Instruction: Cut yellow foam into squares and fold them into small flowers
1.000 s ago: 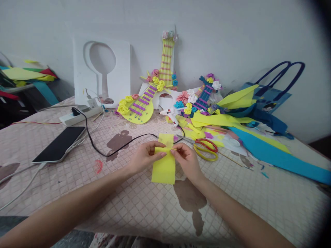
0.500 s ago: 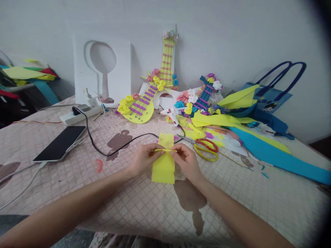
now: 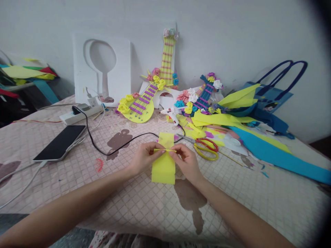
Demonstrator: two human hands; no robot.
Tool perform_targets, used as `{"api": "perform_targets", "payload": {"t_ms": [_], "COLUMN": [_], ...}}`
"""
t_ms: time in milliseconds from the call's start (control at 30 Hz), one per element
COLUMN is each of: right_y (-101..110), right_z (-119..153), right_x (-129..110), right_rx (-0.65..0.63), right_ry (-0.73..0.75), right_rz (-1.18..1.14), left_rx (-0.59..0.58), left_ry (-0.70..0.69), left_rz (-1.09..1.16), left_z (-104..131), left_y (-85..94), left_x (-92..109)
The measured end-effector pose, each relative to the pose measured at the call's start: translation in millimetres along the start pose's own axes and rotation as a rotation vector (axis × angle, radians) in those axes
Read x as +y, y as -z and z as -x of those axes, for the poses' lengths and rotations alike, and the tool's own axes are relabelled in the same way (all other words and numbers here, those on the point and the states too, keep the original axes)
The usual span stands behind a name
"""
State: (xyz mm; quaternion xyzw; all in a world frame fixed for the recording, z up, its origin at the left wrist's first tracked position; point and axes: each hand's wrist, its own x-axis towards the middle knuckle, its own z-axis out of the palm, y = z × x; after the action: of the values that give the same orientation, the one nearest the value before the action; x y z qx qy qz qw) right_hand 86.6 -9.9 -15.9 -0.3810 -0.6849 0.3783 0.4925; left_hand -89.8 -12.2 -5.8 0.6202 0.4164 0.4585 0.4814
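Both hands of the person are over the middle part of the table (image 3: 124, 206), somewhat behind its front edge. The left hand (image 3: 144, 158) has its fingers closed and it pinches the left side of a yellow strip (image 3: 163, 170); the right hand (image 3: 187, 160) pinches the right side of the same strip, also with thumb and fingers together. Between the fingertips there is a narrow fold going across, and the lower part of the strip comes down toward the front edge. A yellow piece shows also beyond the fingers, but it is not clear to me if it belongs to this same strip. Just beside the right hand, toward the right edge of the table, lie scissors (image 3: 205, 155) with one red and one yellow handle. Behind the hands, nearer to the back edge, is a white glue gun (image 3: 172, 115), among paper scraps. Near the left edge lies a dark phone (image 3: 60, 143), and behind it a white power strip (image 3: 81, 115). Along the back edge there are a yellow paper guitar (image 3: 142, 112) and a blue one with paper flowers, while a long blue strip (image 3: 274, 151) stretches toward the right edge.
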Motion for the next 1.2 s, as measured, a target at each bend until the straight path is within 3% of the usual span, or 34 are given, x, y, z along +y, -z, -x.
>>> {"api": "perform_targets", "payload": {"t_ms": [267, 600, 833, 1200], "right_y": [-0.9, 8.6, 7.3, 4.6], "right_z": [-0.9, -7.4, -5.6, -3.2], "right_x": [0.2, 1.6, 3.0, 7.8], "right_rx": [-0.017, -0.021, -0.085, -0.11], "right_ry": [-0.019, -0.191, -0.22, -0.201], "right_rz": [0.0, -0.094, -0.164, -0.085], "left_rx": [-0.041, -0.028, -0.057, -0.052], "left_ry": [0.008, 0.162, 0.191, 0.202], "left_rz": [-0.05, 0.138, 0.123, 0.028], "left_z": [0.9, -4.1, -4.5, -4.8], "left_y": [0.3, 3.7, 4.4, 4.8], "left_x": [-4.2, -1.4, -0.4, 4.1]}}
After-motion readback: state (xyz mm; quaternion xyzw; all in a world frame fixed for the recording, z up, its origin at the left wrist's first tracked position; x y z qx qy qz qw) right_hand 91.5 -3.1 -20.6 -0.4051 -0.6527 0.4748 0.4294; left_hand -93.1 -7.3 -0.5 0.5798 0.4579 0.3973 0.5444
